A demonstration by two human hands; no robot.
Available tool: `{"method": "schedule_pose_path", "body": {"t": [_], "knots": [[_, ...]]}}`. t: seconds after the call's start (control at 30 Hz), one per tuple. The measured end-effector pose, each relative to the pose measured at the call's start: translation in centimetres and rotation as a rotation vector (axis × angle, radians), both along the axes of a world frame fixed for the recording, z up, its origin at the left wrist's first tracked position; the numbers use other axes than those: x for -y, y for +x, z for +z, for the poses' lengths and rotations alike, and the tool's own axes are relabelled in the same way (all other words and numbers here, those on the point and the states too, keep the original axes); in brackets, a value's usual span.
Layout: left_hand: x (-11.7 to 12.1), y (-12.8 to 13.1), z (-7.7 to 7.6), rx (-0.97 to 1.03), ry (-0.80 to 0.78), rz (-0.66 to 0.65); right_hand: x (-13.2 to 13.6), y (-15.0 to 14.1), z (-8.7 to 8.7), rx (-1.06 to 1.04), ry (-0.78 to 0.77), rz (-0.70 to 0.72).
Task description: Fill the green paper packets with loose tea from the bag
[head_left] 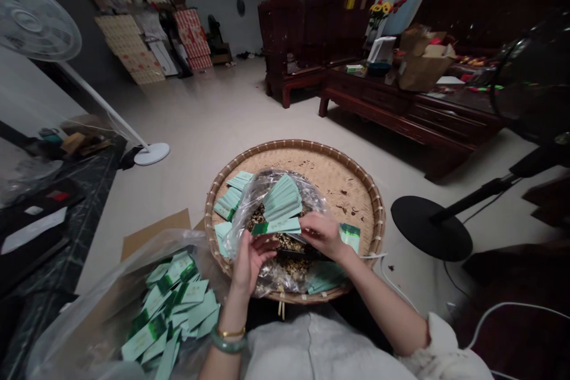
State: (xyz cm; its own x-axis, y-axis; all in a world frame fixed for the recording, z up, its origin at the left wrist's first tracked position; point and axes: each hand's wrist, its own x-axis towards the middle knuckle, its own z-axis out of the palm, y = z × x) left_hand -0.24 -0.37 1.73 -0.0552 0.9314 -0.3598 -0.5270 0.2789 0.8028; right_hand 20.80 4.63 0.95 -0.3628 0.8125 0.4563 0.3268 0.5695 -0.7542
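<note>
My left hand (253,260) holds the dark-green end of a narrow pale-green paper packet (278,225) between thumb and curled fingers. At the packet's other end, my right hand (323,235) pinches it. Beneath both hands lies a clear plastic bag (240,227) spread open, with loose brown and yellowish dried bits (291,267) in it. A fanned stack of pale-green packets (282,197) rests on the bag just beyond my hands. A dark, long object (296,254), partly hidden by my right hand, lies under the held packet.
The round woven bamboo tray (294,143) carries more packets (229,202) along its rim. At left, a plastic-lined box (129,246) holds many packets. A white fan (152,154) and a black fan (431,228) stand either side; a white cable (401,291) runs at right.
</note>
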Motion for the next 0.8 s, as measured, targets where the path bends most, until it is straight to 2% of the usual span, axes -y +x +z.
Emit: {"method": "schedule_pose_path", "body": {"t": [0.07, 0.2, 0.27, 0.37, 0.47, 0.5, 0.57, 0.63, 0.7, 0.8], "knots": [[-0.2, 0.1, 0.4, 0.065, -0.042, -0.05, 0.4, 0.2, 0.2, 0.045, -0.005, 0.054], [-0.2, 0.6, 0.3, -0.009, 0.007, 0.056, 1.3, -0.5, 0.1, -0.006, -0.109, 0.055], [0.0, 0.8, -0.3, -0.088, 0.06, 0.068, 1.8, -1.1, 0.0, -0.096, -0.228, 0.032], [0.3, 1.1, -1.3, -0.209, 0.119, 0.055, 2.0, -1.8, -0.3, -0.207, -0.5, 0.002], [0.5, 1.3, -1.9, -0.259, 0.15, 0.027, 1.5, -1.9, -0.5, -0.221, -0.706, -0.079], [0.5, 1.3, -2.0, -0.269, 0.153, 0.016, 1.4, -1.9, -0.6, -0.209, -0.708, -0.124], [0.5, 1.4, -1.9, -0.285, 0.145, -0.009, 1.3, -1.9, -0.6, -0.19, -0.614, -0.223], [0.5, 1.5, -1.8, -0.288, 0.128, -0.014, 1.4, -2.0, -0.5, -0.213, -0.54, -0.256], [0.6, 1.6, -1.8, -0.278, 0.121, -0.006, 1.7, -2.2, -0.2, -0.306, -0.615, -0.178], [0.7, 1.5, -2.0, -0.268, 0.139, -0.018, 2.1, -2.5, 0.1, -0.488, -0.864, 0.015]]}}
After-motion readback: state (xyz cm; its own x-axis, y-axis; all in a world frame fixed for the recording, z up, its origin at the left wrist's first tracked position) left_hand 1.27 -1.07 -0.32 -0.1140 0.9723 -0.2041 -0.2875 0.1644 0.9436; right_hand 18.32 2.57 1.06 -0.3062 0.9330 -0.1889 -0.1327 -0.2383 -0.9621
